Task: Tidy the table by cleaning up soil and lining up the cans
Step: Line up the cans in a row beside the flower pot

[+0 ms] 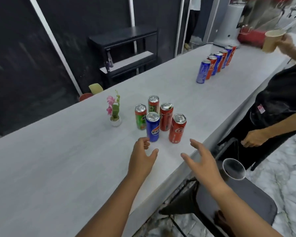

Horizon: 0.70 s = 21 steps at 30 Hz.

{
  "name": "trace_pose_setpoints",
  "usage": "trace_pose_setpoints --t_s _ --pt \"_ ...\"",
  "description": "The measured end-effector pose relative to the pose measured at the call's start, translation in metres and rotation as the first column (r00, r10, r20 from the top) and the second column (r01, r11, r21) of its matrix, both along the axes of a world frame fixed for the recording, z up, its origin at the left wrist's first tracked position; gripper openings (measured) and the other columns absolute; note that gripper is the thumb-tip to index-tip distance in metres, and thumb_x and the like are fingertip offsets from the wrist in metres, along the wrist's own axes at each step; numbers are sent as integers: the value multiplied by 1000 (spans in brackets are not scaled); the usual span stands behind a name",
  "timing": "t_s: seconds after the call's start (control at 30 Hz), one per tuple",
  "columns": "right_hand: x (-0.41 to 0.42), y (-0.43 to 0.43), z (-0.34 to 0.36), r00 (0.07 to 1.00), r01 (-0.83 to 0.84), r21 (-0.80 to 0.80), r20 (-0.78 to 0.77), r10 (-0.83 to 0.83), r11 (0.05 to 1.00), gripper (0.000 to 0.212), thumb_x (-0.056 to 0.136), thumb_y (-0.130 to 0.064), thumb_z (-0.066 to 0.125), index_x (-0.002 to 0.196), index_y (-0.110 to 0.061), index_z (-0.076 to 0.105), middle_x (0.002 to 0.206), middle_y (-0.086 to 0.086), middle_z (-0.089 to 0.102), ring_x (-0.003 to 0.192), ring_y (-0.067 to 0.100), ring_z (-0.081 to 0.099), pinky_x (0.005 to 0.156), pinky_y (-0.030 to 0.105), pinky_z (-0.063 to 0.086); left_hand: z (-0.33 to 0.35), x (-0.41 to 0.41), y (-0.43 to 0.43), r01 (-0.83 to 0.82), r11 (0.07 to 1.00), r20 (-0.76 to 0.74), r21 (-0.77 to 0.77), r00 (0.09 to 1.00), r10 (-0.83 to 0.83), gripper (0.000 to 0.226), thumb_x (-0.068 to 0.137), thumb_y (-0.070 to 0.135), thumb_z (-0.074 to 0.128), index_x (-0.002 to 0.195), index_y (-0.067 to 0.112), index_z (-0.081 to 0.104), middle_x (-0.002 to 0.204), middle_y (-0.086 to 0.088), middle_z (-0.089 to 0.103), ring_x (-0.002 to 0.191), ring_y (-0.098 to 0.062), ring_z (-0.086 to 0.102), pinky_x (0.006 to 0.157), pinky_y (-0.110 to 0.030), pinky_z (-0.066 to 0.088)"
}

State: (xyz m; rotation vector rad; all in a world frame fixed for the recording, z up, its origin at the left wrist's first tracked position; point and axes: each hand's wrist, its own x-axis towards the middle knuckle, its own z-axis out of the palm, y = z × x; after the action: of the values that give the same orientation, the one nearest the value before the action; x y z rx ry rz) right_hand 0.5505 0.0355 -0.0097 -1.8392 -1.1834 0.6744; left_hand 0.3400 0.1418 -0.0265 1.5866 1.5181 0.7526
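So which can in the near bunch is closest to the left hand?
The blue can, the only blue one there, just beyond the left hand; the rest are red or green.

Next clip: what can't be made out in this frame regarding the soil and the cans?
Head view only.
- Soil: none discernible on the table; fine grains would be lost in blur.
- Far row of cans: labels too small and blurred; cans overlap, hiding each other's sides.
- Rear green can: lower half hidden by the blue can.
- Cup on the chair: contents blurred.
- Second person: cut off by the right edge.
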Motion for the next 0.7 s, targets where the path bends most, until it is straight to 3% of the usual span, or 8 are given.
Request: trace_pose_setpoints --t_s 0.1,0.17,0.23,0.33,0.47,0.6,0.7 --pt "7 38 -5 998 -26 -27 -59 25 999 83 89 -39 86 159 -33 42 154 -11 52 140 6 49 117 35 41 2 10 22 -42 999 33 -31 999 43 71 92 33 86 149 33 44 147 11 56 126 -11 60 98 -24 52" --pt "11 59 -11 996 -44 -27 -79 41 999 88 86 -39 88 159 -36 40 153 -16 53 136 4 52 113 34 45 2 18 33 -75 996 71 -38 994 78 80 89 32 89 153 31 42 153 8 54 133 -14 59 102 -27 52" --pt "14 77 -16 993 -70 -34 -94 67 997 79 83 -46 88 148 -53 44 141 -33 56 125 -8 55 99 26 48 0 26 41 -107 994 85 -11 991 107 82 86 32 92 152 30 44 153 8 55 131 -11 60 100 -24 51" --pt "19 95 -24 992 -81 -52 -99 76 995 60 81 -49 87 124 -68 49 120 -39 63 113 -12 59 83 19 47 -4 32 50 -145 989 83 18 986 143 75 84 36 93 145 31 51 145 10 62 118 -6 62 93 -19 50" --pt "20 105 -29 993 -92 -58 -78 88 994 54 80 -48 89 122 -54 57 109 -38 69 99 -7 67 75 20 49 -10 30 53 -184 982 87 34 980 181 69 84 43 92 141 34 55 135 18 64 114 -4 63 91 -19 51" --pt "10 110 -29 988 -142 -51 -64 139 989 52 78 -45 92 113 -59 56 106 -34 71 99 -18 62 75 18 49 -11 18 45 -201 978 68 54 978 197 70 83 46 92 141 35 56 134 20 64 113 -1 61 82 -7 44" --pt "-7 110 -29 982 -186 -45 -40 184 982 52 77 -44 93 110 -59 55 107 -31 71 99 -19 61 75 17 48 -13 -4 37 -226 972 61 59 973 223 70 82 46 93 141 36 56 138 18 66 117 -3 62 87 -12 49"
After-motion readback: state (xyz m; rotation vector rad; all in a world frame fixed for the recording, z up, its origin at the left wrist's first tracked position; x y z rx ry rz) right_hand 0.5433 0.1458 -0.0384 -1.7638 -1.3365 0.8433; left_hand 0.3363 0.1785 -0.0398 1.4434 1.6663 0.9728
